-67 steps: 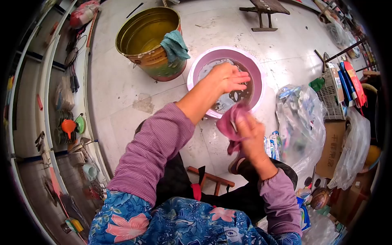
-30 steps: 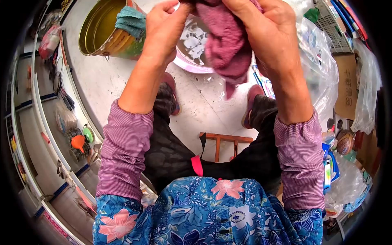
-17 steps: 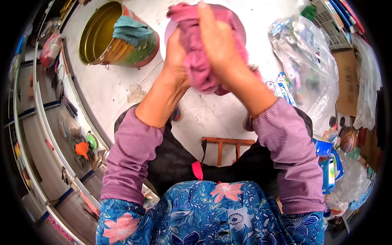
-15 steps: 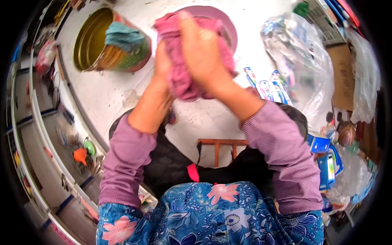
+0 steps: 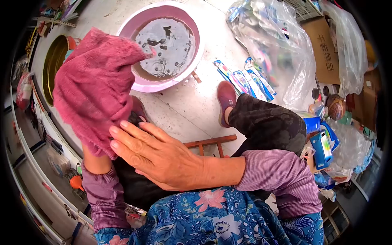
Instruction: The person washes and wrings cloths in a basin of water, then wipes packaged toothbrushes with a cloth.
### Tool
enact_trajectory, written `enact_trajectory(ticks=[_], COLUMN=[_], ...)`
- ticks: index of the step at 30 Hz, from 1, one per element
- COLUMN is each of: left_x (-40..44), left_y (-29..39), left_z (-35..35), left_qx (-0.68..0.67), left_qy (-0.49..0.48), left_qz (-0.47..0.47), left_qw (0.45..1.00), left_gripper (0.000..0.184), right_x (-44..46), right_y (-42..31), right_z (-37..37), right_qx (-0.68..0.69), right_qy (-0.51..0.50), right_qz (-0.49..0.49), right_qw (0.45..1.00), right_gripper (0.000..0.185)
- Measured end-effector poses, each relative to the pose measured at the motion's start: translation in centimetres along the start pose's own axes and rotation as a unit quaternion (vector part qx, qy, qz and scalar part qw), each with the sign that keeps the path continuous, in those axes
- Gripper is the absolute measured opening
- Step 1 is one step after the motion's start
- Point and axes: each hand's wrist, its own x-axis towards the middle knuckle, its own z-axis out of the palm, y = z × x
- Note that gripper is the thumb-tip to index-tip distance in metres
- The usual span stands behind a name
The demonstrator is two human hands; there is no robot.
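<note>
A damp pink cloth (image 5: pixel 96 81) is spread over my left hand, hiding its fingers; just the wrist of my left hand (image 5: pixel 97 163) shows below the cloth. My left hand bears the cloth up off the floor, left of the pink basin (image 5: pixel 196 49). Flat and stretched out, my right hand (image 5: pixel 153 153) has its fingertips at the cloth's lower right edge. Murky grey water (image 5: pixel 173 57) with pale foam and dark patches stands in the basin. One corner of the cloth reaches over the basin's near left part.
A metal bucket (image 5: pixel 49 69) stands at the left. Packaged toothbrushes (image 5: pixel 255 81) lie beside a clear plastic bag (image 5: pixel 286 53) on the right. Near my legs are a wooden frame (image 5: pixel 216 141) and blue boxes (image 5: pixel 322 149); shelving lines the left side.
The bunched cloth between both hands has been opened out over my left hand. Both hands came nearer and left, and my right hand let go. The basin shows more fully.
</note>
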Motion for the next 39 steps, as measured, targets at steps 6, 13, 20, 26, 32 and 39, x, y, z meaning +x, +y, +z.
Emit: enact_trajectory(ticks=[6,13,20,26,32,39], left_x=[-0.2,0.0,0.3,1.0,1.8,1.6], left_y=[0.6,1.0,1.9,2.3,2.3,2.0], left_z=[-0.9,-1.4,-1.5,-1.3,-0.2,1.7], left_qx=[0.001,0.006,0.010,0.016,0.028,0.066], left_qy=[0.008,0.006,-0.003,-0.016,-0.032,-0.078], left_qz=[0.008,0.018,0.034,0.048,0.058,0.078], left_qw=[1.000,1.000,0.999,0.999,0.997,0.992], left_gripper=[0.041,0.041,0.043,0.044,0.045,0.047], right_x=[-2.4,-2.6,-0.6,-0.8,3.0,7.0], right_y=[0.4,0.5,0.6,0.0,3.7,5.3], right_z=[0.7,0.6,-0.9,1.1,-2.6,-7.0], right_qx=[0.023,-0.022,0.008,-0.030,-0.085,0.074], right_qy=[-0.024,-0.060,-0.041,-0.074,0.088,0.165], right_qz=[0.062,0.073,0.151,0.101,0.121,0.205], right_qw=[0.998,0.995,0.988,0.992,0.985,0.962], right_gripper=[0.059,0.049,0.028,0.018,0.020,0.047])
